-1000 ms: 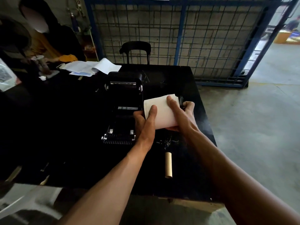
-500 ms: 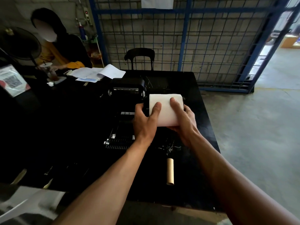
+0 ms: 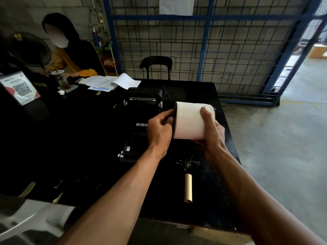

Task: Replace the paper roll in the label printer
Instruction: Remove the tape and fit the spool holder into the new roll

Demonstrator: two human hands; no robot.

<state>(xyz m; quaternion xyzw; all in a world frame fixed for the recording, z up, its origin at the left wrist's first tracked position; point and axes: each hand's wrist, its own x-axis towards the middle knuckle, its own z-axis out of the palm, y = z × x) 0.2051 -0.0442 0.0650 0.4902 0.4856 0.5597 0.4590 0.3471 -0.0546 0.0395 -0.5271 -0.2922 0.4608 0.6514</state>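
The white paper roll point(image 3: 188, 121) is up in the air over the black table point(image 3: 203, 91), held sideways just right of the label printer point(image 3: 143, 101) and not inside it. The right hand point(image 3: 213, 137) has it cupped from underneath, thumb laid over the top near the roll's right end, so that's a proper wrap-around grip. There's a black end plate point(image 3: 175, 121) stuck against the roll's left end, and the left hand point(image 3: 159, 131) has its fingers curled in, pinching at that plate with the thumb and fingertips. How far the plate goes into the roll can't be told from here.

The printer is black and sits open, lid tipped up at the back and the paper bay showing in front, partly behind the left wrist. Nearer the person, on the table, lies an empty cardboard core point(image 3: 188, 188), well apart from the printer and both hands.

Further out: loose papers point(image 3: 113, 82) on the far left of the table, an iced drink cup point(image 3: 60, 79) beside them, a QR code sign point(image 3: 19, 89), and a standing fan point(image 3: 31, 48). Another person sits behind that corner. A black chair point(image 3: 156, 65) stands at the far edge, with a blue wire mesh fence point(image 3: 230, 50) behind it. A white plastic chair point(image 3: 26, 223) pokes in at the bottom left.
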